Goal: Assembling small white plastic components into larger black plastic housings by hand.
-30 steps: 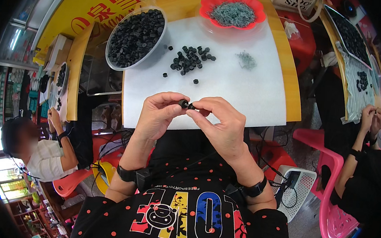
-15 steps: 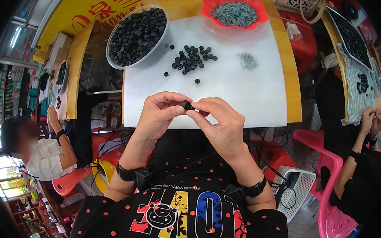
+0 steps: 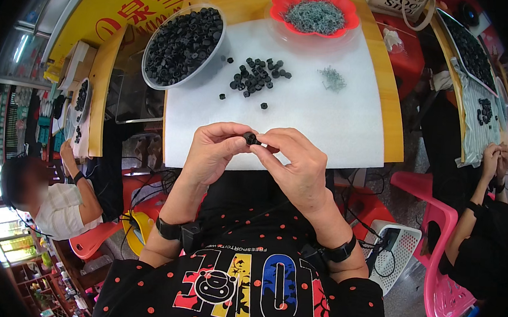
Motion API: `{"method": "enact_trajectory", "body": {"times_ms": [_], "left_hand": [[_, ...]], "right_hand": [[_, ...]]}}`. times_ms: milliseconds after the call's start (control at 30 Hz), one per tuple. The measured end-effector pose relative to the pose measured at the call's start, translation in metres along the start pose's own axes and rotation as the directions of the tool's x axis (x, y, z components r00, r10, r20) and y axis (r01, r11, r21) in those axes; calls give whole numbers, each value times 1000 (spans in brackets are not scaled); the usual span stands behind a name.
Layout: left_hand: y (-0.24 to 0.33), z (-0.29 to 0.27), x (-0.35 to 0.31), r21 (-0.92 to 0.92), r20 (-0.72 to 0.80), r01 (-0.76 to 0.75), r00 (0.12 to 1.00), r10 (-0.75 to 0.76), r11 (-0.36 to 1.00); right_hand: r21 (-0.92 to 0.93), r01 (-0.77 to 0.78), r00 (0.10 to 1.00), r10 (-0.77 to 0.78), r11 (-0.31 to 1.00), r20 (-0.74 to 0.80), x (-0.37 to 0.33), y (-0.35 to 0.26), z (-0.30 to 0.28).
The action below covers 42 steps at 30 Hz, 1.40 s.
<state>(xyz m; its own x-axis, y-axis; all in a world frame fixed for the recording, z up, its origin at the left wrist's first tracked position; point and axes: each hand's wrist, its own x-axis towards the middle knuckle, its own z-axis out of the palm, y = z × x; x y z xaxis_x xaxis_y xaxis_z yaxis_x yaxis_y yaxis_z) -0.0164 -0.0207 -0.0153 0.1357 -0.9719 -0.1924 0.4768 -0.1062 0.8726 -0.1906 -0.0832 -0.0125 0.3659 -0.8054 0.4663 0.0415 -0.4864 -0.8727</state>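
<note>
A small black plastic part (image 3: 250,138), round and knob-like, is held over the near edge of the white sheet. My left hand (image 3: 217,147) pinches its wide body between thumb and fingers. With thumb and forefinger, my right hand (image 3: 291,161) closes on the narrow dark end; whether that end is a separate piece is too small to tell. Beyond my hands lies a loose cluster of similar black parts (image 3: 258,76), with a few strays around it. A small heap of thin grey metal pieces (image 3: 332,79) lies to its right.
A white tub (image 3: 218,63) full of black parts stands at the far left of the white sheet (image 3: 349,129). A red flower-shaped dish (image 3: 278,0) of thin metal pieces is at the back. Two people work at side tables, left and right. A pink chair (image 3: 435,245) stands right.
Both hands stay in nearly the same place. The black part has turned slightly between my fingers, and more of its narrow end shows.
</note>
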Motion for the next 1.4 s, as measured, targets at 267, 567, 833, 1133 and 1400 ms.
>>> {"method": "enact_trajectory", "body": {"times_ms": [267, 567, 833, 1133, 1400], "left_hand": [[-1, 2, 0, 11, 37, -24, 999, 24, 1000], [0, 1, -1, -46, 78, 51, 996, -47, 998], [1, 1, -1, -161, 128, 191, 977, -171, 968], [-1, -3, -2, -175, 133, 234, 968, -213, 956], [-2, -8, -3, -158, 225, 239, 954, -200, 958]], "right_hand": [[-4, -5, 1000, 5, 1000, -2, -1, 1, 2], [74, -101, 995, 99, 992, 25, -2, 0, 1], [68, -160, 974, 146, 985, 171, 6, -3, -8], [118, -265, 939, 228, 957, 259, 5, 1, -8], [80, -189, 940, 157, 979, 303, 6, -7, -11]]}}
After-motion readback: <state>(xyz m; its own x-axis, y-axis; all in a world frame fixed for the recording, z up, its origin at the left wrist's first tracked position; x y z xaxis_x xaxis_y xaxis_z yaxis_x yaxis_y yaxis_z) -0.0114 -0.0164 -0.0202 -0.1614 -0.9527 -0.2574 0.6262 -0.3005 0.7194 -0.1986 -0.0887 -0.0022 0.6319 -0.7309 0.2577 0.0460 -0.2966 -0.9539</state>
